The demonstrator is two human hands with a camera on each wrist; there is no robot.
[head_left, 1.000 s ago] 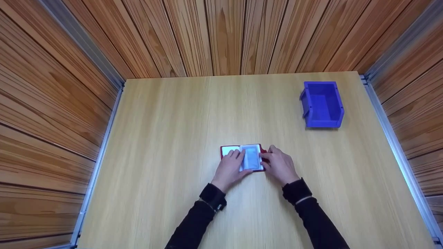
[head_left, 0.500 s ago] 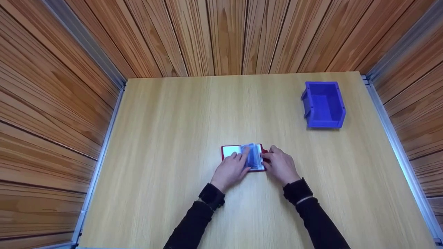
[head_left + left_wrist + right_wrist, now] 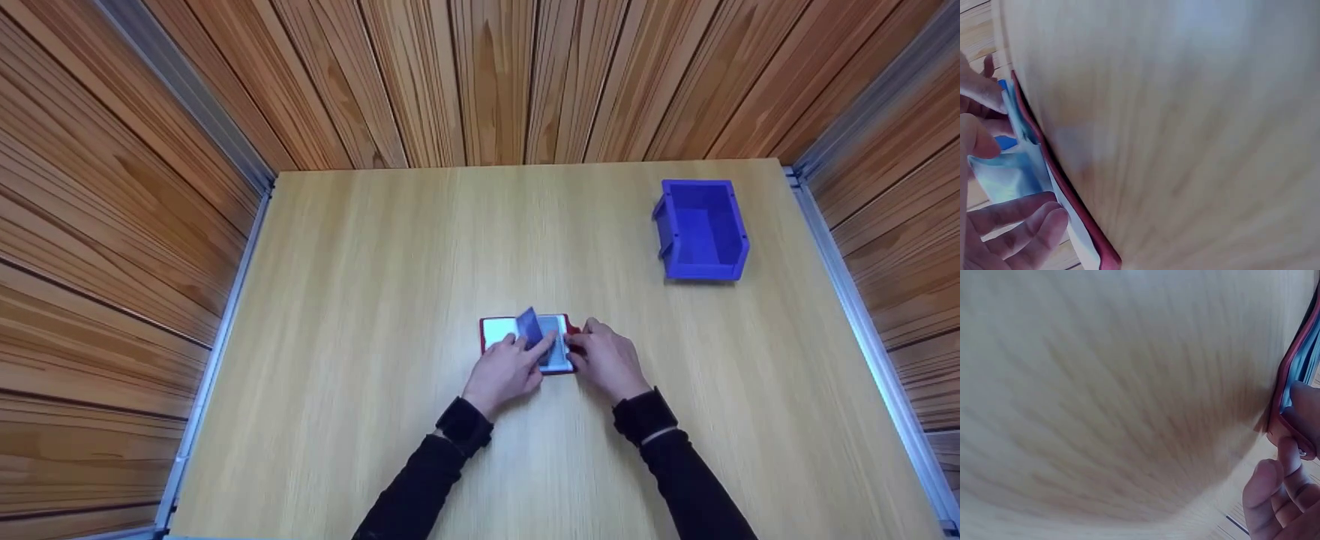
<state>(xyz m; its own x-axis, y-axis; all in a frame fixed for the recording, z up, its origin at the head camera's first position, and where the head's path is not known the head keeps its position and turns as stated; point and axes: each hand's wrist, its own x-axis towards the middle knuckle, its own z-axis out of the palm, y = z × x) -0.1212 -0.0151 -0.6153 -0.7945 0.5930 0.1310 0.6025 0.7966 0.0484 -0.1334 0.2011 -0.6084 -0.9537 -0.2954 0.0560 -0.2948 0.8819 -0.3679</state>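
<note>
A red card holder point(image 3: 496, 328) lies spread on the table, with white inner faces and bluish clear plastic sleeves. One sleeve point(image 3: 529, 325) stands up at a slant near the fold. My left hand point(image 3: 504, 371) lies over the left part, its index finger stretched across to the right-hand sleeves. In the left wrist view, other fingers point(image 3: 1027, 225) touch the white inside along the red edge. My right hand point(image 3: 606, 361) pinches the holder's right edge by its red tab point(image 3: 573, 328). Seen from the right wrist, a metal snap point(image 3: 1302, 451) shows on that tab beside the fingers.
A blue-purple open-front bin point(image 3: 703, 229) stands at the back right of the wooden table point(image 3: 375, 262). Plank walls point(image 3: 487, 82) and metal rails point(image 3: 862, 315) bound the table at the back and sides.
The left index finger has moved rightward across the sleeves. One sleeve has lifted from the right side and now stands near the fold. The right hand has kept its place.
</note>
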